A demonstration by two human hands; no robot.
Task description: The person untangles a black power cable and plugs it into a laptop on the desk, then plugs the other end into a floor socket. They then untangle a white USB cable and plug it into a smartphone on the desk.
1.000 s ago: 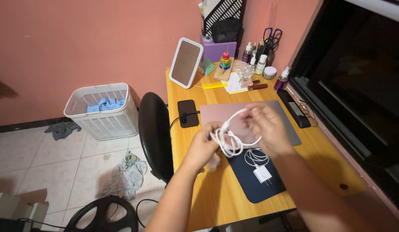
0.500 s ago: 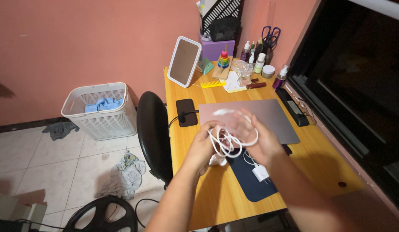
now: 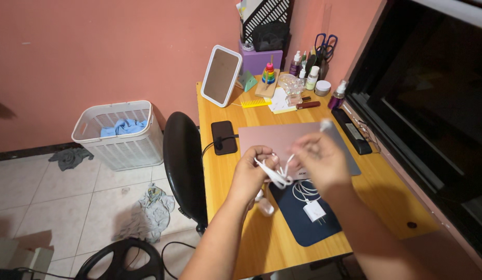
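Observation:
Over the wooden desk [image 3: 262,233], my left hand [image 3: 250,172] is closed around a bunch of white cable [image 3: 276,175] loops. My right hand [image 3: 320,159] pinches the cable's free end, whose plug sticks up near the hand's top. Below the hands a second coiled white cable with a white charger block [image 3: 314,211] lies on a dark blue pad [image 3: 308,228]. A closed pinkish laptop [image 3: 282,137] lies just beyond my hands.
A black phone [image 3: 223,137] with a black cord lies left of the laptop. A tilted mirror [image 3: 219,75], yellow comb, ring toy, bottles and scissors crowd the desk's back. A black chair [image 3: 183,155] stands left of the desk. A white laundry basket [image 3: 120,134] and clothes are on the tiled floor.
My right hand has drawn the cable end up and to the right, away from the left hand. The loops in my left hand are now pulled tighter into a smaller bunch.

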